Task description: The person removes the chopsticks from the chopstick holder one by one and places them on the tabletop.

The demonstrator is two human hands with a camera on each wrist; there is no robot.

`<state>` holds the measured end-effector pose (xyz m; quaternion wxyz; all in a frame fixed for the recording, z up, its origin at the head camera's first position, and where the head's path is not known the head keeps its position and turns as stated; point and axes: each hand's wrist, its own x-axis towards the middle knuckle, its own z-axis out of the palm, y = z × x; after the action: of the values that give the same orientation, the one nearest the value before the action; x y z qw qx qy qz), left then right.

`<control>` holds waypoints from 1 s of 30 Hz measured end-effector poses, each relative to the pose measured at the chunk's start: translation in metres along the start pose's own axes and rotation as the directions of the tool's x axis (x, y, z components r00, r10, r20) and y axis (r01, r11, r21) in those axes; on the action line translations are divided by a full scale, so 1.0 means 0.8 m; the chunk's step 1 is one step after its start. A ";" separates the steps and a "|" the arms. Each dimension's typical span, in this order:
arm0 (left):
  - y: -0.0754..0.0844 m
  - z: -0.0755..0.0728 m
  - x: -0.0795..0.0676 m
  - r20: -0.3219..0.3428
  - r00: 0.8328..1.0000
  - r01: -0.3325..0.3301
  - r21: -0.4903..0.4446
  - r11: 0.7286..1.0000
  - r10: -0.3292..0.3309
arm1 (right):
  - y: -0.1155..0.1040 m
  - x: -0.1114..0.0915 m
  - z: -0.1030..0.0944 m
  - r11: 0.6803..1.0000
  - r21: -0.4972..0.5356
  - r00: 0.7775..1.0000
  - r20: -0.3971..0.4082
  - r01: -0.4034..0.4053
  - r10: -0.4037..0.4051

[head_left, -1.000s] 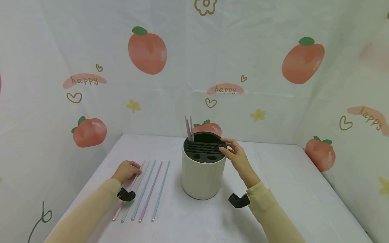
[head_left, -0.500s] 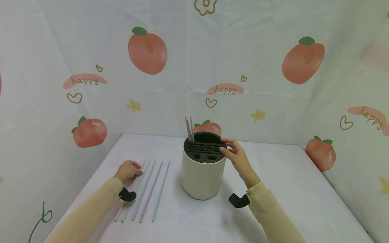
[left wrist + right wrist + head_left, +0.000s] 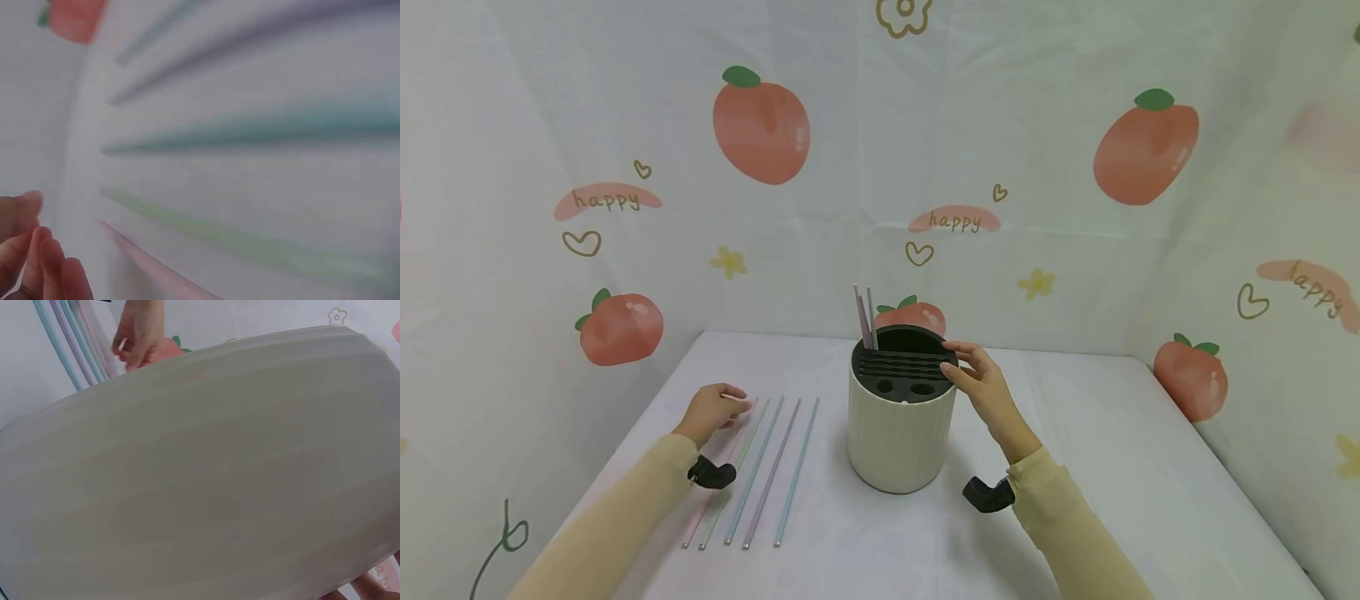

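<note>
My left hand (image 3: 709, 414) hovers over the far ends of a row of thin, straw-like pastel sticks, its fingers loosely bent. Closest to it lies a pink stick (image 3: 694, 527); to the right follow green (image 3: 708, 530), blue (image 3: 742, 496), purple (image 3: 762, 504) and teal (image 3: 790, 502) ones. In the left wrist view, the fingertips (image 3: 50, 250) show beyond the stick ends. My right hand (image 3: 988, 396) grips the rim of a cream, ribbed utensil holder (image 3: 898, 446), whose black insert (image 3: 910, 364) has slots and round holes. The holder's wall fills most of the right wrist view.
A few pastel sticks (image 3: 865, 321) stand upright in the holder's back left compartment. White cloth covers the table (image 3: 1135, 467). Behind it hangs a white curtain (image 3: 865, 150) printed with peaches. Black wrist cameras (image 3: 988, 495) sit below both hands.
My left hand has lifted slightly and moved a little away from the pink stick's far end. The right hand and the utensil holder have stayed put.
</note>
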<state>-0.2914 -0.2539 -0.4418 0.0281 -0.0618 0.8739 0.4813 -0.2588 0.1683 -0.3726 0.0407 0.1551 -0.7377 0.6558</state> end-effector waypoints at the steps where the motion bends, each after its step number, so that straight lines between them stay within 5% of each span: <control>1: 0.008 -0.002 0.001 -0.010 1.000 -0.023 -0.027 0.999 0.022 | 0.000 0.000 0.000 1.000 -0.002 1.000 0.000 0.000 0.000; 7: 0.083 0.004 -0.006 -0.068 0.974 -0.226 -0.177 0.958 0.217 | -0.001 0.000 0.001 1.000 -0.011 1.000 -0.004 -0.004 0.004; 16: 0.193 0.045 -0.027 -0.080 0.868 -0.475 -0.425 0.771 0.491 | -0.004 -0.001 0.002 1.000 0.007 1.000 0.000 0.001 -0.001; 22: 0.219 0.069 -0.030 -0.030 0.807 -0.527 -0.488 0.695 0.590 | -0.004 -0.001 0.003 1.000 0.019 1.000 -0.002 -0.002 0.002; 30: 0.224 0.083 -0.031 0.064 0.809 -0.469 -0.531 0.706 0.585 | -0.004 -0.001 0.001 1.000 0.015 1.000 0.000 0.005 -0.005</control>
<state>-0.2917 -0.1009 -0.3242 -0.0284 0.2424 0.6933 0.6781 -0.2567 0.1673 -0.3698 0.0414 0.1572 -0.7323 0.6613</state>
